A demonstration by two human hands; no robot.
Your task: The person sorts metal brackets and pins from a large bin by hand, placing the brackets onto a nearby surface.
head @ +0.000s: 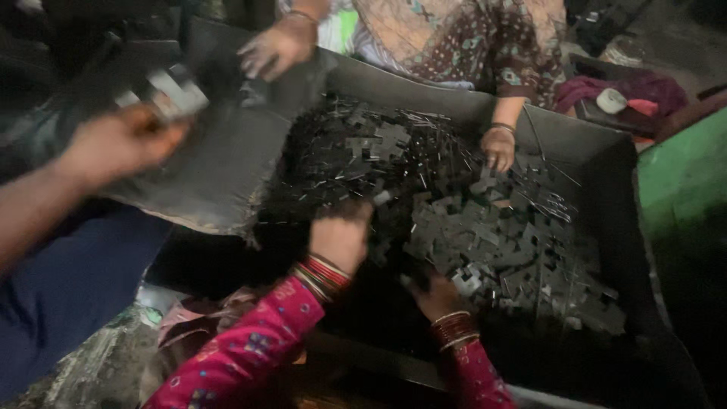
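A big heap of small dark flat metal pieces (485, 235) fills a dark metal tray (606, 144). My left hand (341, 236), in a pink patterned sleeve with red bangles, is dug into the near side of the heap with its fingers curled down around pieces. My right hand (438, 297), also bangled, rests lower on the heap's near edge. Its fingers are buried among the pieces and in shadow, so its grip is hidden.
At the left, another person's blurred hand (125, 140) holds pale metal pieces (178, 95) above a grey sheet (227, 167). A person in patterned cloth sits across the tray, one hand (498, 148) on the heap, the other (276, 45) raised. A green surface (681, 182) stands at right.
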